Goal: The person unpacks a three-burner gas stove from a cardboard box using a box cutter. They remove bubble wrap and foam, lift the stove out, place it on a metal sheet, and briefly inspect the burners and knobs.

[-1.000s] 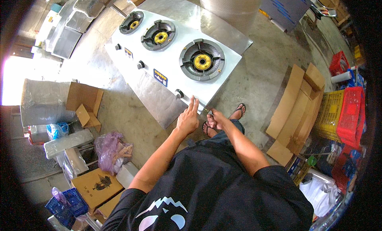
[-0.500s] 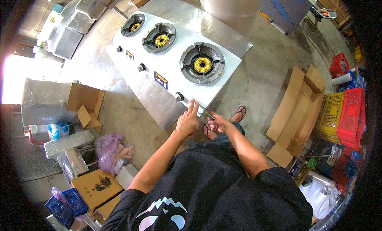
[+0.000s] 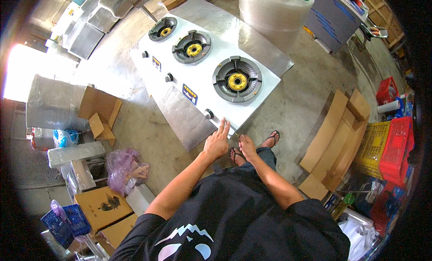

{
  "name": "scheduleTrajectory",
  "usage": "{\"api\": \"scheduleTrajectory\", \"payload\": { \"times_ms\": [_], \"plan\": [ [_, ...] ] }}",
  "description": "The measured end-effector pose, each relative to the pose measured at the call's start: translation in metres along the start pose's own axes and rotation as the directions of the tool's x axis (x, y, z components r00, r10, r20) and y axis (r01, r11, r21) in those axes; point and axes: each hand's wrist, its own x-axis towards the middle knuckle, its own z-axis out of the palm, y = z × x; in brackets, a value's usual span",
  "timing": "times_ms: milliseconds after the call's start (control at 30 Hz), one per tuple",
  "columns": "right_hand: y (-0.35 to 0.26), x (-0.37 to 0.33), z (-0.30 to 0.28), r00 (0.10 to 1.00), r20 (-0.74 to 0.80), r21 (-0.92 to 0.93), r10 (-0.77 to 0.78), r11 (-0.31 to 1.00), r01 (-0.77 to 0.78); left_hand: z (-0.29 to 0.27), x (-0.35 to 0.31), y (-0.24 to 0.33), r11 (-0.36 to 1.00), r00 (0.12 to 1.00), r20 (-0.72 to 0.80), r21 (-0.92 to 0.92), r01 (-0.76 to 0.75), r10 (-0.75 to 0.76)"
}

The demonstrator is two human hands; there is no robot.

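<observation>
A white three-burner gas stove (image 3: 180,81) lies before me, with black grates around brass burner heads. On its near right corner rests my left hand (image 3: 217,143), two fingers stretched out on the white surface beside the nearest control knob (image 3: 208,114). Just off that same corner, my right hand (image 3: 247,146) is closed, next to a small fitting at the stove's edge. What sits inside its fingers is hidden. A blue label (image 3: 189,94) sits on the stove's front strip.
Under the stove is a silver metal-topped table (image 3: 180,121). A big roll of bubble wrap (image 3: 274,13) stands behind it. An open cardboard box (image 3: 333,139) lies on the floor at right, near red and yellow crates (image 3: 396,144). Cartons (image 3: 105,207) and plastic bags (image 3: 123,171) are at left.
The view has shifted, so the stove appears lower and further right. My right hand has turned its back upward, and the dark tool seen in it before is now hidden. My left hand stays on the corner.
</observation>
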Motion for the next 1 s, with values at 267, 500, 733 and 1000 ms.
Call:
{"api": "scheduleTrajectory", "payload": {
  "times_ms": [267, 500, 733, 1000],
  "plan": [
    [-0.014, -0.001, -0.009, 0.956, 0.211, 0.208, 0.202, 0.947, -0.246, -0.002, -0.001, 0.0, 0.999, 1.0, 0.012, -0.039, 0.011, -0.011],
    [-0.006, -0.006, -0.055, 0.999, 0.032, -0.26, -0.004, 0.966, 0.012, 0.037, -0.012, -0.024, 0.823, 0.934, -0.13, -0.524, 0.219, -0.332],
    [-0.027, -0.032, -0.145, 0.99, -0.077, -0.511, -0.116, 0.858, 0.061, 0.144, 0.015, -0.036, 0.282, 0.887, 0.425, -0.842, 0.46, -0.179],
    [-0.134, -0.022, -0.165, 0.964, -0.018, -0.376, -0.265, 0.895, 0.239, 0.155, 0.027, 0.003, -0.147, 0.897, 0.406, -0.912, 0.384, -0.174]
  ]
}}
